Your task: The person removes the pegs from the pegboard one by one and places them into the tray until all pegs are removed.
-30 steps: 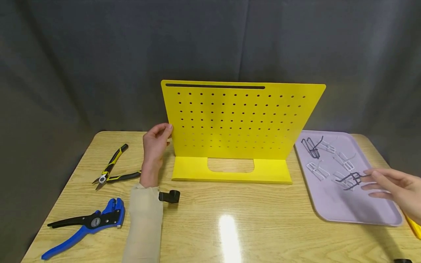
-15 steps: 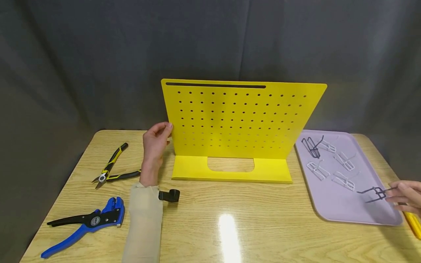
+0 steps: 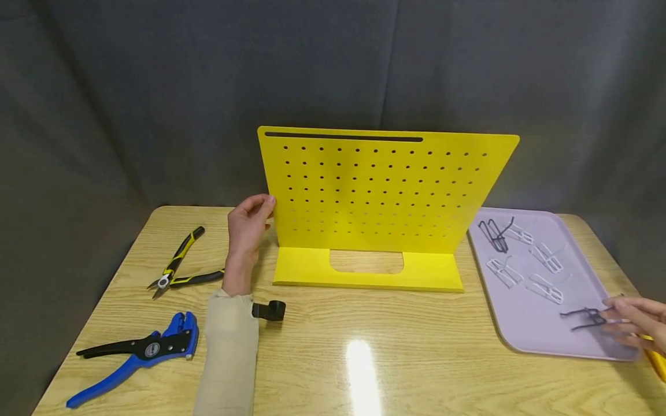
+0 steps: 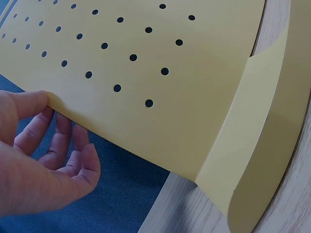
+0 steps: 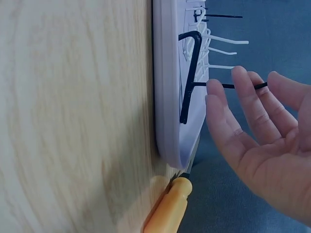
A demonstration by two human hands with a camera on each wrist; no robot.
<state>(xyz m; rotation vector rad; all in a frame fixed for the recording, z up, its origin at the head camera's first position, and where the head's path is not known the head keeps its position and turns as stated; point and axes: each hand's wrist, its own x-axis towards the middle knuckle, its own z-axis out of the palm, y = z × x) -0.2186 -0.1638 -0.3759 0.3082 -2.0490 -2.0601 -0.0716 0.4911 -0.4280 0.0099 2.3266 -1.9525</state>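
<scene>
A yellow pegboard (image 3: 364, 190) stands upright on its folded base. My left hand (image 3: 251, 222) pinches the board's left edge, thumb on the front and fingers behind, as the left wrist view shows. My right hand (image 3: 637, 323) is at the right end of the lilac tray (image 3: 531, 335), its fingers spread around the prong of a black pegboard hook (image 3: 588, 316). In the right wrist view a gap shows between the thumb and fingertips (image 5: 240, 75), with the hook (image 5: 190, 82) at the tray. Several white hooks (image 3: 546, 289) and another black hook (image 3: 493, 236) lie on the tray.
Black-and-yellow cutting pliers (image 3: 177, 266) lie left of the left forearm, with a blue-and-black wire stripper (image 3: 145, 352) nearer the front. A yellow-handled tool (image 5: 170, 208) lies beside the tray's right end. A dark curtain (image 3: 322, 63) hangs behind the table.
My right hand has carried the black hook right and toward the tray's near right corner, lowered it there, and its fingers have spread. The left hand still pinches the pegboard.
</scene>
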